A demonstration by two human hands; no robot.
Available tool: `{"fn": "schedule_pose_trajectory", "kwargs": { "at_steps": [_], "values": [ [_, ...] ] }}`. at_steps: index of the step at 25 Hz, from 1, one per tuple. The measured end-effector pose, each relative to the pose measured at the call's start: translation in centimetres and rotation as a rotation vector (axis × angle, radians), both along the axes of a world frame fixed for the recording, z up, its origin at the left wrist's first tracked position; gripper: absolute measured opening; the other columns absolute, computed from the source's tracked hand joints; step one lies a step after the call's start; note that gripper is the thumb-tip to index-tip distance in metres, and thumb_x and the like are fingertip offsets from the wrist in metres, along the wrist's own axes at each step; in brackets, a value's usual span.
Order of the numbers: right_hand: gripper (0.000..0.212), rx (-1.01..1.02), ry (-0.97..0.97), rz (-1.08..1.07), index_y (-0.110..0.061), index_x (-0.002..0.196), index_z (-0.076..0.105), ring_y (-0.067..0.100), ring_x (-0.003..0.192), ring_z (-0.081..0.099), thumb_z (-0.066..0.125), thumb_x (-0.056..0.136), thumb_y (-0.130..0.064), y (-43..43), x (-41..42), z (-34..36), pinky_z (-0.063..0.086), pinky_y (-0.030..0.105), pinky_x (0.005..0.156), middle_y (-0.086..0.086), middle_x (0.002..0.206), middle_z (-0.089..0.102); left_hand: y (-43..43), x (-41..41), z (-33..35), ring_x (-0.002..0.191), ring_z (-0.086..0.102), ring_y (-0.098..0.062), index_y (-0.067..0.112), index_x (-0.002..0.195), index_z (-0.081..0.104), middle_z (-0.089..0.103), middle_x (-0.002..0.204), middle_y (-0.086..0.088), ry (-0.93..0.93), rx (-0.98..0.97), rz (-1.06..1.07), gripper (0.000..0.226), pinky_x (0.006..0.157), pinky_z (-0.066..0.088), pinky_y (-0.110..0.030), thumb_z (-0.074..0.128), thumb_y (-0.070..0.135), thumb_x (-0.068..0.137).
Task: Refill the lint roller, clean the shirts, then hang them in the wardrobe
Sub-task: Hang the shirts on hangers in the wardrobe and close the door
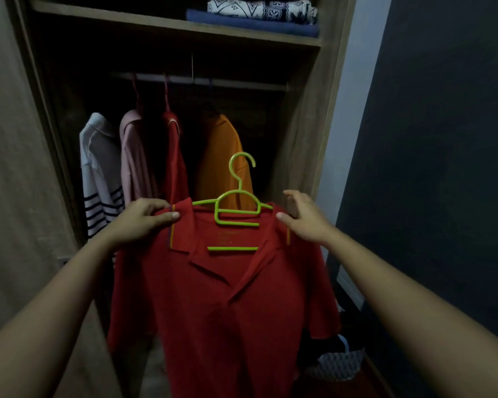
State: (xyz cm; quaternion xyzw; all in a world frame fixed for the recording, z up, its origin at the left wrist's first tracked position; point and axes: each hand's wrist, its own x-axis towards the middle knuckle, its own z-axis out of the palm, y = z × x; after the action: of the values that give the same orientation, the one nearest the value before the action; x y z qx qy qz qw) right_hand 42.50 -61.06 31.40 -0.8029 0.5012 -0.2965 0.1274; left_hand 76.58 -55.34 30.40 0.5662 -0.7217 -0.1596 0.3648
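Observation:
A red polo shirt [213, 305] hangs on a lime green plastic hanger [236, 214], held up in front of the open wardrobe [302, 133]. My left hand [141, 219] pinches the shirt's left shoulder by the collar, thumb on top. My right hand [305, 216] is at the right shoulder, fingers spread and relaxed, thumb touching the fabric edge. The hanger's hook points up, well below the wardrobe rail [213, 81]. No lint roller is in view.
Four shirts hang on the rail: a white striped shirt [98, 168], a pink shirt [135, 156], another red shirt [174, 156] and an orange shirt [224, 156]. Folded clothes [259, 15] lie on the upper shelf. A dark wall [429, 139] stands at right; patterned fabric [337, 366] lies low right.

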Motion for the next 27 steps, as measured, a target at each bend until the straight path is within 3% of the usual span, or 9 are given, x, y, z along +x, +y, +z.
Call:
{"fn": "schedule_pose_trajectory", "kwargs": {
  "at_steps": [2, 5, 9, 11, 16, 20, 23, 25, 27],
  "values": [
    [0.053, 0.162, -0.071, 0.097, -0.01, 0.139, 0.035, 0.022, 0.118, 0.051, 0.054, 0.092, -0.026, 1.2, 2.1, 0.4, 0.04, 0.026, 0.092, 0.012, 0.133, 0.05, 0.4, -0.4, 0.5, 0.054, 0.05, -0.003, 0.019, 0.067, 0.062, 0.056, 0.054, 0.011, -0.152, -0.045, 0.083, 0.03, 0.055, 0.037, -0.022, 0.062, 0.043, 0.085],
    [0.055, 0.455, -0.232, 0.174, -0.008, 0.143, 0.025, 0.019, 0.117, 0.054, 0.045, 0.097, -0.03, 2.0, 5.4, -0.1, 0.042, 0.017, 0.081, 0.008, 0.133, 0.052, 0.9, -3.1, 1.1, 0.068, 0.059, -0.024, 0.019, 0.072, 0.061, 0.059, 0.063, -0.001, -0.294, -0.166, 0.186, 0.038, 0.061, 0.039, -0.035, 0.051, 0.055, 0.079],
    [0.045, 0.597, -0.748, 0.139, -0.013, 0.139, 0.032, 0.023, 0.121, 0.053, 0.036, 0.099, -0.033, 1.5, 7.9, 0.6, 0.038, 0.029, 0.092, 0.003, 0.13, 0.051, 1.7, -8.8, 1.5, 0.089, 0.061, -0.04, 0.022, 0.089, 0.061, 0.068, 0.087, -0.014, -0.363, -0.279, 0.398, 0.028, 0.068, 0.045, -0.041, 0.052, 0.049, 0.088],
    [0.043, 0.59, -0.861, 0.135, -0.018, 0.138, 0.037, 0.018, 0.119, 0.053, 0.034, 0.099, -0.036, 0.8, 7.7, 1.9, 0.034, 0.031, 0.093, -0.001, 0.126, 0.051, 2.2, -11.6, 2.3, 0.091, 0.06, -0.043, 0.022, 0.098, 0.058, 0.067, 0.093, -0.017, -0.375, -0.301, 0.481, 0.029, 0.069, 0.046, -0.042, 0.049, 0.048, 0.09],
    [0.022, 0.663, -1.147, 0.153, -0.023, 0.091, 0.06, 0.005, 0.075, 0.051, 0.049, 0.088, -0.042, -2.3, 7.0, 5.1, 0.031, 0.03, 0.079, -0.009, 0.075, 0.064, 1.3, -16.1, 4.3, 0.094, 0.06, -0.042, 0.02, 0.113, 0.053, 0.066, 0.1, -0.016, -0.382, -0.263, 0.489, 0.033, 0.072, 0.047, -0.04, 0.042, 0.046, 0.095],
    [0.03, 0.579, -1.117, 0.308, -0.018, 0.089, 0.065, 0.013, 0.084, 0.06, 0.066, 0.074, -0.044, -5.8, 6.9, 6.3, 0.044, 0.029, 0.091, -0.002, 0.083, 0.068, -1.2, -15.9, 5.3, 0.098, 0.061, -0.036, 0.032, 0.115, 0.057, 0.069, 0.096, -0.007, -0.189, -0.1, 0.272, 0.058, 0.082, 0.049, -0.04, 0.028, 0.072, 0.084],
    [0.039, 0.554, -0.996, 0.358, -0.015, 0.095, 0.065, 0.014, 0.072, 0.066, 0.077, 0.063, -0.033, -8.7, 6.8, 6.9, 0.052, 0.025, 0.067, 0.001, 0.082, 0.07, -5.8, -14.1, 5.9, 0.091, 0.064, -0.028, 0.03, 0.098, 0.062, 0.07, 0.084, 0.001, -0.075, -0.165, 0.249, 0.056, 0.082, 0.05, -0.042, 0.025, 0.07, 0.086],
    [0.066, 0.483, -0.937, 0.267, -0.017, 0.118, 0.059, 0.019, 0.08, 0.068, 0.079, 0.054, -0.014, -10.7, 6.6, 7.5, 0.053, 0.026, 0.065, 0.008, 0.1, 0.07, -10.5, -12.8, 6.6, 0.098, 0.062, -0.03, 0.025, 0.104, 0.062, 0.068, 0.1, -0.003, -0.087, -0.28, 0.332, 0.038, 0.085, 0.049, -0.042, 0.039, 0.053, 0.091],
    [0.074, 0.45, -0.9, 0.175, -0.019, 0.125, 0.054, 0.02, 0.076, 0.065, 0.064, 0.055, 0.006, -12.2, 6.5, 8.0, 0.052, 0.024, 0.06, 0.01, 0.097, 0.067, -15.3, -11.8, 7.5, 0.118, 0.05, -0.03, 0.023, 0.124, 0.054, 0.051, 0.133, -0.007, -0.122, -0.29, 0.332, 0.038, 0.095, 0.042, -0.042, 0.049, 0.041, 0.091]
  ]
}}
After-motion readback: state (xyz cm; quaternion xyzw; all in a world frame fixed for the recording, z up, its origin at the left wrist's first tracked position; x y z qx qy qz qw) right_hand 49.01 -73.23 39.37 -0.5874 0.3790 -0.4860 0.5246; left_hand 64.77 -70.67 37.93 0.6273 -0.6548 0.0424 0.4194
